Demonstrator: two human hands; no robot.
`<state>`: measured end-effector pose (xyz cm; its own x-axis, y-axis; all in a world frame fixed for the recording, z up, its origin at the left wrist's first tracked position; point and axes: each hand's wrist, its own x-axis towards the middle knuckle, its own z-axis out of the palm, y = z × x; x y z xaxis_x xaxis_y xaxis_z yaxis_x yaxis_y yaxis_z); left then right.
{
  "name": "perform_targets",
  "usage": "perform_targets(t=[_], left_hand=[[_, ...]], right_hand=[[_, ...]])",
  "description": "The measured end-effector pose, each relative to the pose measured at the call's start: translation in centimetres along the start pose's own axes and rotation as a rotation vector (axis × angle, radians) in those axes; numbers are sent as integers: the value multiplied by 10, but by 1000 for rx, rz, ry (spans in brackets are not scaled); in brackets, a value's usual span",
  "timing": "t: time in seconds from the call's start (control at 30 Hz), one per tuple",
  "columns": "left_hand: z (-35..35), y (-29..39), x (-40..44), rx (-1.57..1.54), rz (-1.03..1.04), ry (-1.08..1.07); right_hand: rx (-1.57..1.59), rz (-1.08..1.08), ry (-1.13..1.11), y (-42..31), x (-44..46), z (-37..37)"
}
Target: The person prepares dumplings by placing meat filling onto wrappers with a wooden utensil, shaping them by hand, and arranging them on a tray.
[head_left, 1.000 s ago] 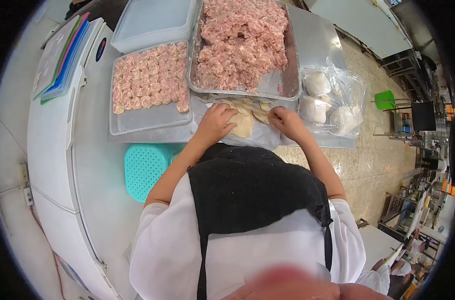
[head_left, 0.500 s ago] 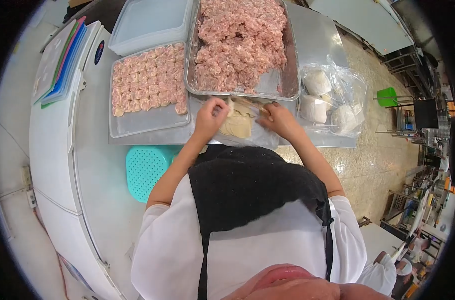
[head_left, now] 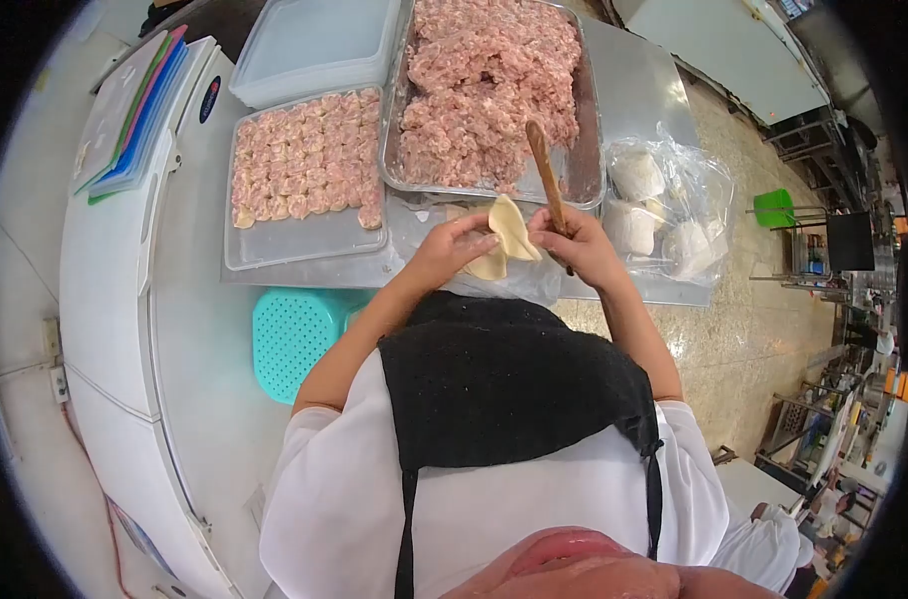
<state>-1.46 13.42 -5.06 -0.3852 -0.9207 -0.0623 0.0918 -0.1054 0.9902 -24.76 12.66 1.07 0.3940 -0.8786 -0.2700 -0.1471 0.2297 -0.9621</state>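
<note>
L hand (head_left: 459, 250) grasping a thin pale-yellow flat dough wrapper (head_left: 512, 228), pinched at its L edge btwn thumb & fingers; wrapper is raised in front of the black cloth apron (head_left: 504, 389), folded/bent w/ one corner pointing up twd the meat tray. R hand (head_left: 582, 248) grasping a long brown wooden stick (head_left: 544, 165), its upper end reaching over the near wall of the tray, lower tip poking out below the palm; R thumb & fingertips also at the wrapper's R edge, can't tell how firmly they pinch it. More pale-yellow dough wrappers (head_left: 489, 266) under the hands, partly hidden, on a clear crumpled plastic sheet (head_left: 537, 288) at near edge of the silver metal tabletop (head_left: 638, 85). Just beyond hands: big rectangular silver metal tray (head_left: 592, 130) w/ a large heap of pink ground meat (head_left: 489, 90), bare patch at its near R corner. L of it, shallow translucent plastic tray (head_left: 304, 245) w/ rows of small meat-topped dough pieces (head_left: 304, 160), near strip bare; behind that, a stack of translucent plastic trays (head_left: 319, 45). R of metal tray, clear plastic bag (head_left: 708, 185) w/ several white rounded lumps (head_left: 633, 230). Below tabletop on L, turquoise perforated plastic stool (head_left: 294, 339); farther L, white freezer (head_left: 109, 309) w/ multicolored flat boards (head_left: 134, 120) on top.
</note>
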Motion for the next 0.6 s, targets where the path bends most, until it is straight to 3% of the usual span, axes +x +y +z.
perform_targets(t=[0.03,0.13,0.17,0.27,0.4,0.5,0.6], left_hand=[[3,3,0,-197,-113,-67],[1,-5,3,-593,-86,90],[-2,-7,2,-553,-86,115],[-10,-1,-2,-392,-98,163],[-6,5,-8,-243,-64,196],[-8,-1,-7,-329,-66,221],[-17,-7,-8,-372,-109,207]], right_hand=[[79,-11,-14,1,4,6],[96,-36,11,-1,13,18],[66,-42,30,-1,15,21],[-419,-467,304,17,24,29],[-480,-363,198,-2,18,51],[-195,-113,86,16,27,45],[-169,-65,95,23,26,35]])
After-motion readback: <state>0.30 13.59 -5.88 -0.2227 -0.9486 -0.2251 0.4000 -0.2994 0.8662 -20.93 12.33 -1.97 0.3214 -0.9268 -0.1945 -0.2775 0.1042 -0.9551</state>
